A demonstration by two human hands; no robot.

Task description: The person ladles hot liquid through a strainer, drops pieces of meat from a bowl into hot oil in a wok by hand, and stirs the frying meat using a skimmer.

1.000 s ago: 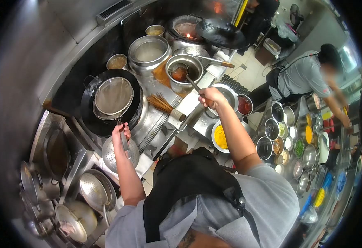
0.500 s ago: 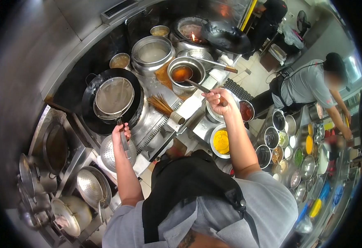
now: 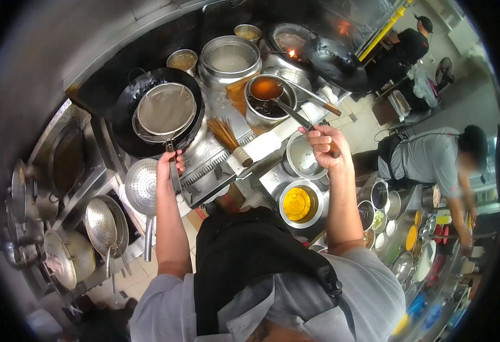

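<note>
right over the steel pot (image 3: 253, 118) now, holding a long-handled ladle (image 3: 293, 114) in the right hand (image 3: 327, 147), with thumb and fingers wrapped tight round the handle near its wooden end; and across on the other side, clamping the handle of a round mesh strainer (image 3: 167, 109) in the left hand (image 3: 171, 165), above the black wok (image 3: 125, 105). looks nose-heavy over the pot, with all that amber liquid (image 3: 266, 89) sitting so far out from the grip, and probably spills at the slightest roll of the wrist. seems stiff all along the shaft, likely slick wherever splashed, so best gripped well back on the wood, clear of the wet bowl. and over the wok? likely light for such a wide disc, firm at the hoop, a touch springy across the mesh, perhaps easily dented; best taken by the handle, close to the hoop, to stay level. now for the looks: dark along the ladle's shaft, brown at the butt, glowing reddish amber in the well-filled bowl; then pale grey and finely woven across the strainer, with thin bright wire round the edge. hard to tell from here about any contact between hoop and wok.
</note>
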